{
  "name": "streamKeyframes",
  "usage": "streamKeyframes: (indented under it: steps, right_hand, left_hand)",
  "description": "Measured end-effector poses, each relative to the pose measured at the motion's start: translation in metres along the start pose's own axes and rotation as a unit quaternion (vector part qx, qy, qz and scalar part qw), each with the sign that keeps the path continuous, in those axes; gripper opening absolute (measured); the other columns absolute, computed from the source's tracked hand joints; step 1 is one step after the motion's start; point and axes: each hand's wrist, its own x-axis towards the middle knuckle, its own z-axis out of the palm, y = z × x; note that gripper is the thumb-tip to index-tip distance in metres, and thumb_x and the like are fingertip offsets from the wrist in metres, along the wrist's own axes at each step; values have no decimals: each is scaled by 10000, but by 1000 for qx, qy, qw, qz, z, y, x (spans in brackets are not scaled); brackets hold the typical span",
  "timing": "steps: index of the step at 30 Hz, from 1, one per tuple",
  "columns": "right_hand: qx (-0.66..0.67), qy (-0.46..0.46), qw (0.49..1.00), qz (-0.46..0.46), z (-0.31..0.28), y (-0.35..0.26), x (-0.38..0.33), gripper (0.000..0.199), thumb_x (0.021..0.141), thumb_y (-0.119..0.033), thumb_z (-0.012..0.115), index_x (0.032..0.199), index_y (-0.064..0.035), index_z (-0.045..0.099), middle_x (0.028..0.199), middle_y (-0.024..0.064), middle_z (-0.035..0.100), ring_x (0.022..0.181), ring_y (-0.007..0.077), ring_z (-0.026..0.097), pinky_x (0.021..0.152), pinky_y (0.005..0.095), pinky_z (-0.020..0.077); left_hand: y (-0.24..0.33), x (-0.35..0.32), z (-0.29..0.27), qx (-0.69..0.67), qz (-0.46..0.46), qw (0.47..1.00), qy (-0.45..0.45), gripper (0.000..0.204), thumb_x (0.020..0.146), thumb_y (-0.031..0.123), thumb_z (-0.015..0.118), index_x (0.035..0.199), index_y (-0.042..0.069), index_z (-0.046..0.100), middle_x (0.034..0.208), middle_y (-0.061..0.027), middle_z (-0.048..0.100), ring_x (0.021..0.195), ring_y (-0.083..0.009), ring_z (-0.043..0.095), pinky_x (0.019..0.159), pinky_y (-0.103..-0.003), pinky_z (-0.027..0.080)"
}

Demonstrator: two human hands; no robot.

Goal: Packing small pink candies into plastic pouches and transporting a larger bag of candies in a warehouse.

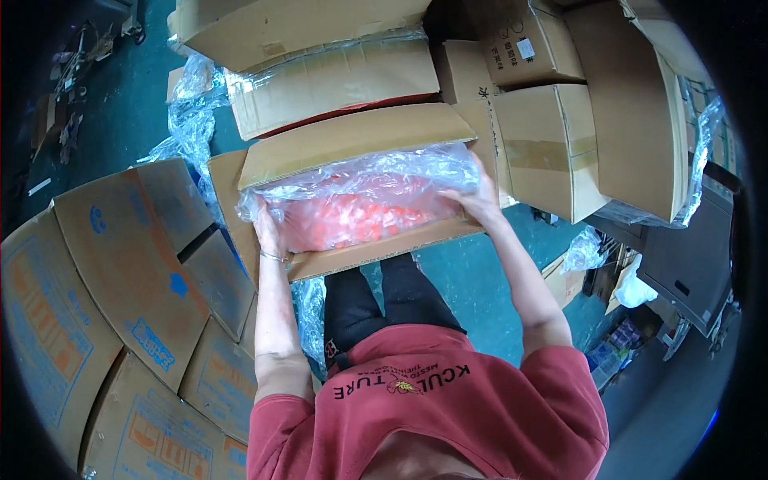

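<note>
In front of me is an open cardboard box (352, 260) with its flaps folded outward. It is lined with a clear plastic bag (400, 170), bunched along its far side. Through the plastic show many small orange-red pieces (364, 220); their kind I cannot make out. My left hand (270, 226) grips the bag at the box's left end, its fingers partly hidden by plastic. At the right end my right hand (478, 198) holds the bag too, thumb pointing inward over the plastic.
Taped cartons (336, 84) are stacked beyond the box, with more cartons (552, 144) at the right. Large printed cartons (120, 264) crowd the left. Loose plastic wrap (192, 104) hangs between them. A dark cabinet (688, 248) stands at far right. The floor (472, 276) is green.
</note>
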Motion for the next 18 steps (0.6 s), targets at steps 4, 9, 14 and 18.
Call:
streamKeyframes:
  steps: [4, 9, 14, 18]
  right_hand:
    - [-7, -191, 977, -92, 60, -8, 41, 632, 613, -248, 746, 1142, -57, 458, 1010, 96, 586, 951, 248, 555, 847, 351, 432]
    - [-178, -114, 973, -92, 67, -38, 55, 323, 664, -137, 596, 982, -96, 551, 952, 126, 578, 885, 328, 538, 777, 418, 447]
    - [-346, 29, 911, -221, 16, -70, 29, 354, 656, -73, 544, 1008, -99, 561, 1035, 131, 511, 989, 295, 464, 775, 364, 429]
    - [77, -47, 995, -38, 19, -57, 61, 250, 757, -120, 473, 958, 3, 557, 957, 229, 533, 920, 380, 497, 803, 379, 399]
  left_hand:
    - [-5, 7, 3, -33, -59, 997, 25, 390, 886, 252, 435, 1195, 14, 427, 1148, -41, 465, 1033, -144, 425, 891, -292, 328]
    - [-3, 0, 0, 116, 61, 991, -1, 392, 888, 296, 424, 1168, 22, 449, 1075, -50, 489, 969, -142, 441, 840, -298, 352]
    - [18, -26, 9, 459, 267, 846, -50, 395, 892, 293, 414, 1164, 9, 450, 1029, -80, 503, 943, -155, 453, 808, -282, 368]
    - [9, -16, -9, 389, 109, 913, -53, 391, 894, 271, 415, 1190, 17, 430, 991, -64, 501, 915, -138, 458, 781, -272, 377]
